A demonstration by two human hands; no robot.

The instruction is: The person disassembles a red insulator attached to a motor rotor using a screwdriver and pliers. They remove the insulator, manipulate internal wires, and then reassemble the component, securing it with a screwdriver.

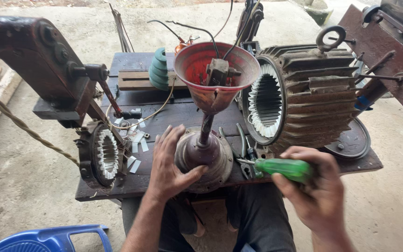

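Observation:
My left hand rests flat on the round purple-brown motor housing of a fan part at the near edge of the dark wooden table. A thin stem rises from the housing to a red cone-shaped cup with a metal block and wires inside. My right hand grips a green-handled screwdriver; its metal tip points left at the housing's right side.
A large rusty motor stator with white slot liners lies on the table's right. A smaller stator sits at the left, below a dark red winding machine. Pliers, paper strips, a green spool and a blue plastic chair are nearby.

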